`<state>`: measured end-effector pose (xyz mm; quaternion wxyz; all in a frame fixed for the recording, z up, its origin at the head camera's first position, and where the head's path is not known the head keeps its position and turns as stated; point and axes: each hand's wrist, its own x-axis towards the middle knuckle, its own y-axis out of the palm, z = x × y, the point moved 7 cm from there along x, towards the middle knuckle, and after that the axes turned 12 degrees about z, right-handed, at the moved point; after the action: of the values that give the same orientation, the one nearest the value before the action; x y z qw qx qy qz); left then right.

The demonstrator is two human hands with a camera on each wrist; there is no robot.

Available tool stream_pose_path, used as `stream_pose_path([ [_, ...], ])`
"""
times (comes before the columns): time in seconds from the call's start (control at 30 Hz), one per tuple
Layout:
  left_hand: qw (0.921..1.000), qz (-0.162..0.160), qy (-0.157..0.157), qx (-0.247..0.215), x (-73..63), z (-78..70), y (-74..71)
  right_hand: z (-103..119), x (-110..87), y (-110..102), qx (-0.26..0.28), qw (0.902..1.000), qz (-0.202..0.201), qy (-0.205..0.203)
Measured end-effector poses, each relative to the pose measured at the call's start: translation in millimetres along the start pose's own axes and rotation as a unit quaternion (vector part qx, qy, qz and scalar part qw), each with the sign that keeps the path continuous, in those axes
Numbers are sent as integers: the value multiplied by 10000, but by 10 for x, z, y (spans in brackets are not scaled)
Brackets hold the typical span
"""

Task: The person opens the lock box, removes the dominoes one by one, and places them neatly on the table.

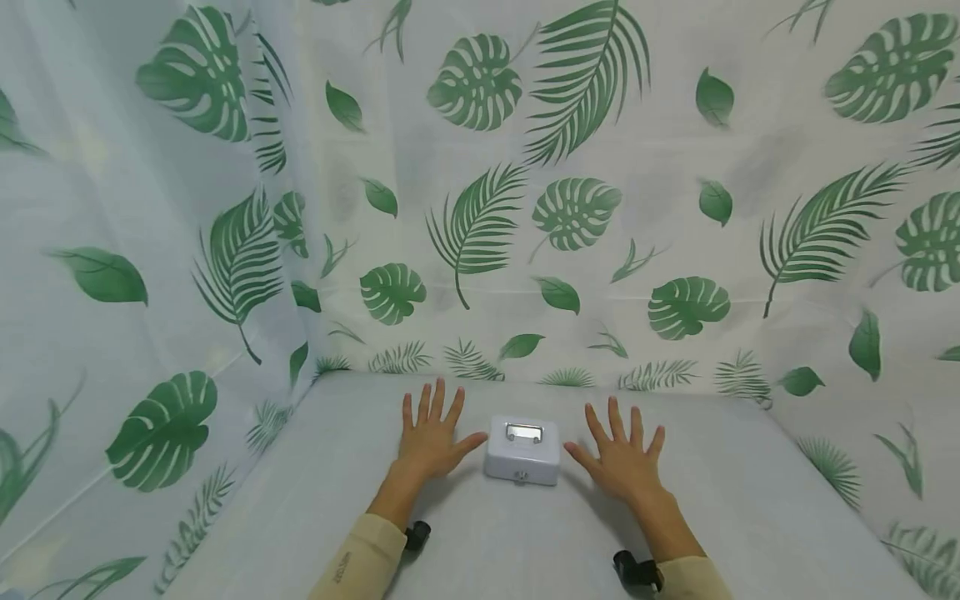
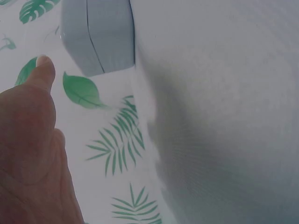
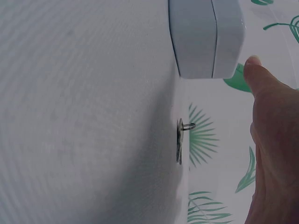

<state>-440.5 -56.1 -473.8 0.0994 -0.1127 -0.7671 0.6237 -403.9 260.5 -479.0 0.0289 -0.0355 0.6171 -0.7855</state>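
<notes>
A small white cash box [image 1: 522, 454] sits on the pale table between my two hands. Its lid carries a metal handle [image 1: 524, 432], and a lock [image 1: 521, 476] is on the side facing me. To its left my left hand [image 1: 432, 442] is spread, the thumb pointing at the box. My right hand [image 1: 624, 461] mirrors it on the right, fingers apart and holding nothing. The right wrist view also shows keys on a ring [image 3: 180, 140] lying on the table beyond the box; the head view does not show them.
The light table surface [image 1: 480, 550] reaches back to a white curtain with green leaves [image 1: 480, 225]. Another leaf-printed curtain [image 1: 97, 350] hangs along the left. A black wrist camera [image 1: 417, 536] is strapped at the left cuff, and another black camera [image 1: 636, 572] at the right.
</notes>
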Motion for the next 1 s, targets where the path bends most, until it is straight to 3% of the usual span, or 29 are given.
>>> stream_pose_path([
  [0.17, 9999, -82, 76, -90, -3, -43, -59, -6, 20, -34, -6, 9999, -159, -65],
  [0.43, 9999, 94, -102, -53, 14, 26, 36, -4, 26, 14, 81, 9997, -214, -94],
  [0.63, 9995, -252, 63, -156, 15, 8, -14, 10, 41, -34, 105, 9983, -527, -204],
  [0.73, 9996, -177, 78, -217, 16, 6, 13, -4, 44, 2, 104, 9986, -485, -206],
  [0.83, 9997, -108, 68, -207, 16, 10, 47, -20, 36, 28, 299, 9982, -457, -246],
  [1.0, 9981, -358, 286, -421, 4, -5, 22, -24, 35, -20, 831, 9915, -842, -541],
])
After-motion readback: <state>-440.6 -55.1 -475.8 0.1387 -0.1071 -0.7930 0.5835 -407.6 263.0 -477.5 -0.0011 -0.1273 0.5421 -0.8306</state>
